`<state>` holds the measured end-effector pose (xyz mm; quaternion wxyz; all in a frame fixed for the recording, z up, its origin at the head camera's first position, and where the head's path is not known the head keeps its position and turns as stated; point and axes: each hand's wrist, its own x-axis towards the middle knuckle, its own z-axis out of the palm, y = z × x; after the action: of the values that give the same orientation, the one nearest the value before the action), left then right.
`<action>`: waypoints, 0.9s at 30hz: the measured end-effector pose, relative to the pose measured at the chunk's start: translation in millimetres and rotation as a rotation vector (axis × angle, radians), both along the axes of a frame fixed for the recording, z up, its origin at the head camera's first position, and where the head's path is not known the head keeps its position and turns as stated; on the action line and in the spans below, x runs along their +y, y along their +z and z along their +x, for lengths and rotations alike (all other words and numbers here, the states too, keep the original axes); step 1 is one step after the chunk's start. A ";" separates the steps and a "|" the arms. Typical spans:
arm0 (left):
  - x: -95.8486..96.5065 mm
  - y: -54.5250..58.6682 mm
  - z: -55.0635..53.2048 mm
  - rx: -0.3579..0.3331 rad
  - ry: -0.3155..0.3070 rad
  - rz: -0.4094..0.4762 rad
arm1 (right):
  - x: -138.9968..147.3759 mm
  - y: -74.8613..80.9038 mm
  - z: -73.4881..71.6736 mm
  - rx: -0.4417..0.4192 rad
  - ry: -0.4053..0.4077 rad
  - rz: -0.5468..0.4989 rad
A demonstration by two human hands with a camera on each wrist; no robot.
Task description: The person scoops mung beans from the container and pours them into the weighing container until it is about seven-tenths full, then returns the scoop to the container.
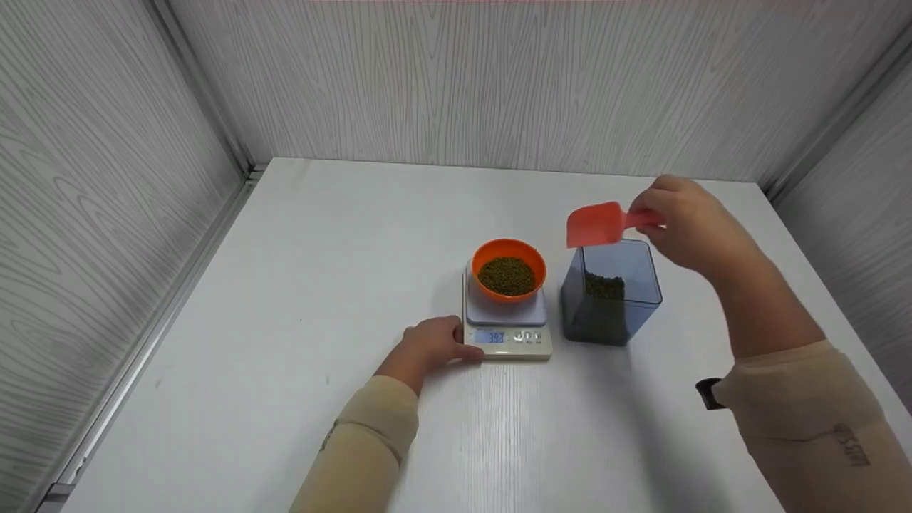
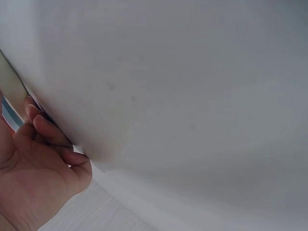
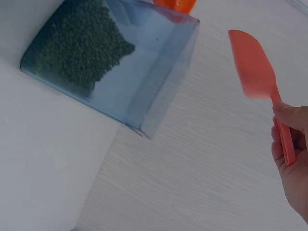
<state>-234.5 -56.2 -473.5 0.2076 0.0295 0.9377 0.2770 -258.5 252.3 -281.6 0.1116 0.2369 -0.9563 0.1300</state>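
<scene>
White tabletop [image 1: 320, 285] spreads broadly leftward to the grained wall [image 1: 100, 178], its far edge well behind the bluish container [image 1: 598, 320], which stands across a narrow gap from the scale [image 1: 507, 315]. The raised right hand [image 1: 687, 224] clamps its fingers on the red scoop [image 1: 598, 224], blade pointing left; the left hand [image 1: 431, 342], fingers bent, holds the scale's near left corner. An orange bowl [image 1: 507, 249] of pellets [image 1: 507, 276] sits on the scale.

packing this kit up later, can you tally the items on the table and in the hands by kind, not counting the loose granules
Digital scale: 1
Orange bowl: 1
Clear bluish container: 1
Red scoop, in the right hand: 1
Total: 4
</scene>
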 end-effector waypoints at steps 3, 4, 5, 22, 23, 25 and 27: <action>-0.4 0.2 0.0 0.000 -0.002 -0.002 | 10.8 10.1 2.0 -0.014 -0.034 0.017; -0.6 0.2 0.0 0.000 -0.001 -0.002 | 13.2 11.6 2.1 -0.010 -0.036 0.033; -0.8 -0.1 -0.1 0.000 0.000 0.000 | 14.8 12.2 2.0 -0.008 -0.034 0.048; -2.8 -2.4 -2.0 -0.004 -0.010 -0.003 | 4.4 -47.7 -10.4 -0.041 0.002 0.502; -2.8 -2.4 -2.0 -0.004 -0.009 -0.003 | 4.2 -52.5 -11.4 -0.031 0.012 0.521; -2.9 -2.7 -1.8 0.001 -0.011 -0.005 | 4.2 -61.1 -13.5 -0.008 0.036 0.557; -2.8 -3.1 -1.7 0.006 -0.017 -0.003 | 4.9 -68.5 -15.4 0.013 0.070 0.595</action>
<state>-236.2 -59.0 -476.6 0.2072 0.0381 0.9385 0.2735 -274.0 257.2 -350.0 0.0390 0.2928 -0.9429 -0.1537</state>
